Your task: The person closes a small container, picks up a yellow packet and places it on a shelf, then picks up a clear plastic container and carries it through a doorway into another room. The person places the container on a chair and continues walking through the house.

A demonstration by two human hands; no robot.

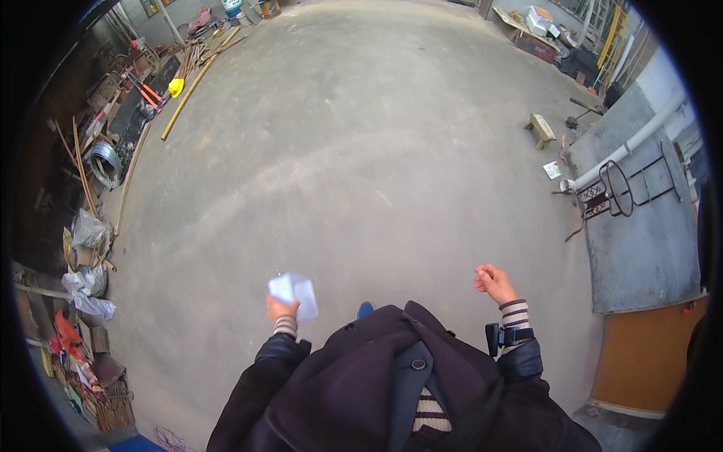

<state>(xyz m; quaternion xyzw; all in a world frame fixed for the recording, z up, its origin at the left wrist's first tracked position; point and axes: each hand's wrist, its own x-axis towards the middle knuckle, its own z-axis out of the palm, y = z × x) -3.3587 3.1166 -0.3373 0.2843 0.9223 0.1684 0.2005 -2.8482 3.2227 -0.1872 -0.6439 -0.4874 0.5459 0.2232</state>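
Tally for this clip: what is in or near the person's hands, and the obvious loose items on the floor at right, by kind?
White paper sheets, in the left hand: 1
Small wooden stools: 1
White pipes: 1
Black round-topped metal frames: 1
Total: 4
The right hand looks empty.
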